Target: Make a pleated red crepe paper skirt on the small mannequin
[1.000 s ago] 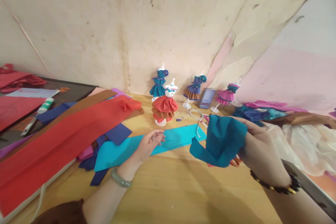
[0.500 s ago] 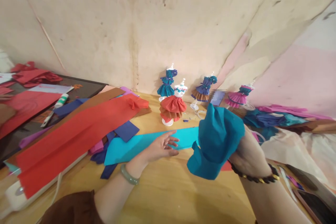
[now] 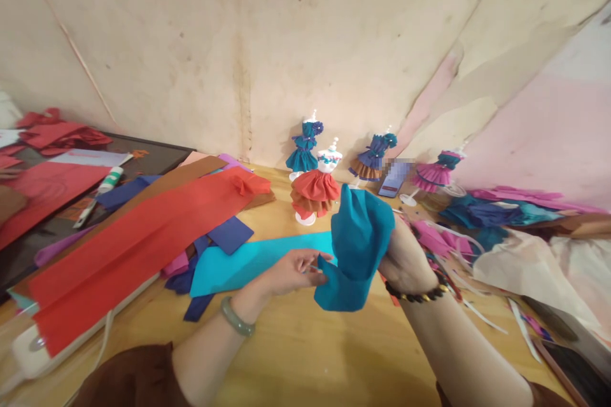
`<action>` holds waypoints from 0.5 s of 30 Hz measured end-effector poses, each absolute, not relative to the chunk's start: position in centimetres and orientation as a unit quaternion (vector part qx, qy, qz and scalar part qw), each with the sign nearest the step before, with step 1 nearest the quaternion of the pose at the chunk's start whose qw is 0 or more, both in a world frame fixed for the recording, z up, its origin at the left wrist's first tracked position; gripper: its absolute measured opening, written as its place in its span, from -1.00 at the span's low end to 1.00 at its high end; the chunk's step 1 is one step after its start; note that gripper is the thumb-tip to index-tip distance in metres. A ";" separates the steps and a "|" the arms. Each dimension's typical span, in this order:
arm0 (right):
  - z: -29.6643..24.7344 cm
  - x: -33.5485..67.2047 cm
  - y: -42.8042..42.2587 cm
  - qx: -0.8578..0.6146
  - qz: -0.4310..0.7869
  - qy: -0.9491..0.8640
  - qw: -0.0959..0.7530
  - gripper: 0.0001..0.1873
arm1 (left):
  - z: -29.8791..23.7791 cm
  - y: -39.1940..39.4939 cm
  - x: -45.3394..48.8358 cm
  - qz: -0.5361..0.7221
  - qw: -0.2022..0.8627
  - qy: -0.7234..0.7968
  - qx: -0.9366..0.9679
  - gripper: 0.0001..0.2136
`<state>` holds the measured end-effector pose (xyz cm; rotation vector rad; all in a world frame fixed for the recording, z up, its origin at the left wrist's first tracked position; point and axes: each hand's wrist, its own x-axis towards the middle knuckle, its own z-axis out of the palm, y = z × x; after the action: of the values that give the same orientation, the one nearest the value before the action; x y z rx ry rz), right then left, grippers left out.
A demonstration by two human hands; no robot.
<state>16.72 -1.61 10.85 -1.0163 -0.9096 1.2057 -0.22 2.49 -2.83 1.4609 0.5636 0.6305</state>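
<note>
My right hand is closed on a crumpled teal piece of paper and holds it up above the wooden table. My left hand is beside it, fingers pinched at the lower edge of that teal piece. Under my left hand a long light-blue strip of paper lies flat on the table. Behind the hands stands a small mannequin in a red and brown paper dress.
Long red and brown paper sheets, with dark blue scraps, lie at the left. A glue stick rests on a dark board. More small dressed mannequins stand by the wall. Piles of coloured paper fill the right.
My right hand has carried the teal piece leftward, toward my left hand. My left hand has lifted off the light-blue strip and pinched the teal piece's lower edge.
</note>
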 end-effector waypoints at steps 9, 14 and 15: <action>7.1 24.8 -0.7 -0.604 0.175 -0.548 0.552 -0.73 | -2.4 4.8 -1.3 0.466 0.576 0.358 0.568 -0.66; 5.4 30.3 -2.5 -0.650 0.031 -0.610 0.453 -0.69 | -2.0 5.9 -2.7 0.550 0.467 0.424 0.547 -0.69; 5.1 31.0 -3.1 -0.651 0.001 -0.630 0.424 -0.69 | -1.8 5.8 -2.9 0.558 0.428 0.432 0.564 -0.68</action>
<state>31.05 -3.13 5.10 -1.6300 -1.5754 0.0027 -2.93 5.85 -1.78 1.4094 1.0780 1.3946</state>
